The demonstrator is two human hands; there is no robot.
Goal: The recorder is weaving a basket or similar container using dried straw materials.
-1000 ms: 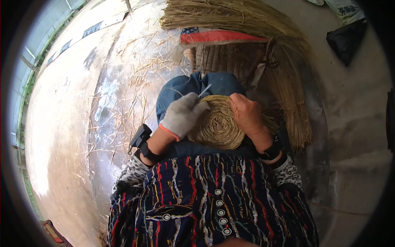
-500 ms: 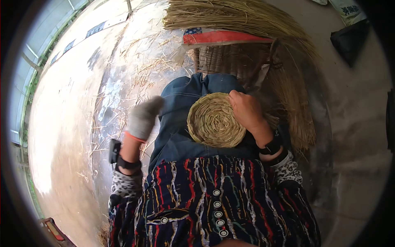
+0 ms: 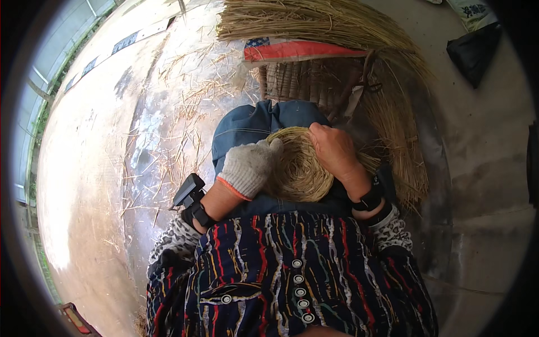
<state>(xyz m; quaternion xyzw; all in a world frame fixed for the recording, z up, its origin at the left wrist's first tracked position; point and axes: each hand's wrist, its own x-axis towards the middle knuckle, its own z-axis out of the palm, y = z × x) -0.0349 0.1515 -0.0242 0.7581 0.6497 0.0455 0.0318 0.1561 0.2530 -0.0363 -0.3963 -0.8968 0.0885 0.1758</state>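
Note:
A round, shallow basket of coiled straw (image 3: pixel 300 168) rests in my lap on blue trousers. My left hand (image 3: pixel 247 167), in a pale knitted glove with an orange cuff, closes on the basket's left rim. Bare and curled, my right hand (image 3: pixel 335 147) pinches the rim at the upper right. The glove covers the left part of the basket, and the fingertips of both hands are partly hidden.
A large straw bundle (image 3: pixel 314 19) lies across a wicker seat or basket (image 3: pixel 303 78) with a red cloth (image 3: pixel 309 49) over its edge. More straw (image 3: pixel 401 129) hangs at the right. Loose stalks (image 3: pixel 163 185) litter the floor at the left. A black bag (image 3: pixel 474 53) lies far right.
My left hand has come in from the left, away from the basket, and now grips its left rim. My right hand stays on the upper right rim.

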